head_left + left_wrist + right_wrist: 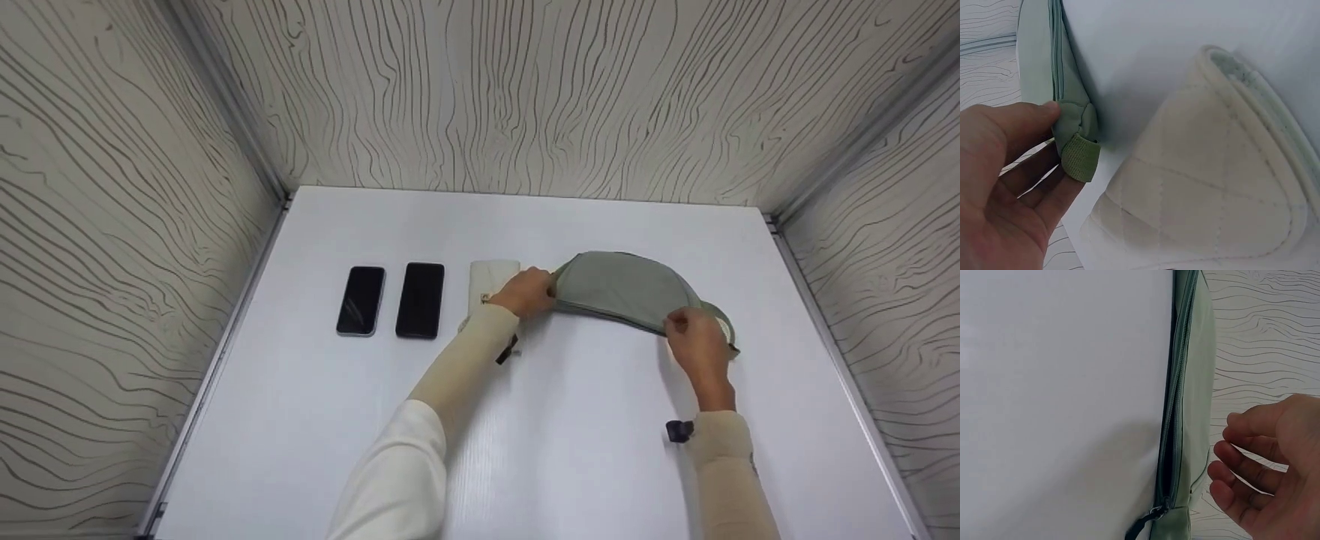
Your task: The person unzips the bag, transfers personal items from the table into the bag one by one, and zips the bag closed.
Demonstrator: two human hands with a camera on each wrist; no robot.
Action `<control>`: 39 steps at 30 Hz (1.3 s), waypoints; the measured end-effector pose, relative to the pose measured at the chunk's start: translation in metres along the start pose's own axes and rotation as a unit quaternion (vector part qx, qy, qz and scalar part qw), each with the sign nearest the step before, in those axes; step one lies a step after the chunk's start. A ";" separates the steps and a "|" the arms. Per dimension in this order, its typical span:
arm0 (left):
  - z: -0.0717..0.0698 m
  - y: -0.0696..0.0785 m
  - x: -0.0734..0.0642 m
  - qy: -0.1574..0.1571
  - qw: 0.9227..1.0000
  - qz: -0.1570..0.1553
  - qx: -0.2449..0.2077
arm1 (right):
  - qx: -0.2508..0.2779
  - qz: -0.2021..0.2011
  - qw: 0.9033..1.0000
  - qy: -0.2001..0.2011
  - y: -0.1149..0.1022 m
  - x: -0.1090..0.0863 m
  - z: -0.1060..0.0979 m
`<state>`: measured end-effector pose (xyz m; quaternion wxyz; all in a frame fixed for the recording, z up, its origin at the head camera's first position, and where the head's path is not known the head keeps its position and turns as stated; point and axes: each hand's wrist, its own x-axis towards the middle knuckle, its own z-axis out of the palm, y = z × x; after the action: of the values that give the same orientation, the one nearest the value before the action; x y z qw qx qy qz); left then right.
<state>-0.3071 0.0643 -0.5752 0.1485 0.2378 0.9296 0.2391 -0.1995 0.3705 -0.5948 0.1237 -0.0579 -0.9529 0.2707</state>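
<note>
A sage-green zippered waist bag lies at the right part of the table, its strap looping out at the right end. My left hand pinches the bag's left end, with the thumb on the fabric beside a woven green tab. My right hand is beside the bag's right end. Its fingers are loosely bent and hold nothing in the right wrist view. Along the bag's edge runs a zipper, parted near its dark pull.
Close by my left hand lies a folded cream quilted cloth, partly hidden by my wrist. Two dark-screened phones, a silver-edged one and a black one, lie left of it. Wood-grain patterned walls surround the white table.
</note>
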 end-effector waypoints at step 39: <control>0.049 0.040 -0.013 0.021 0.975 0.161 0.154 | 0.004 -0.076 0.995 -0.068 0.005 0.015 0.040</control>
<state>-0.2629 0.1067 -0.5939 0.0504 0.3989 0.9079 0.1190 -0.2249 0.3572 -0.6271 0.0788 0.0342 -0.9598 0.2673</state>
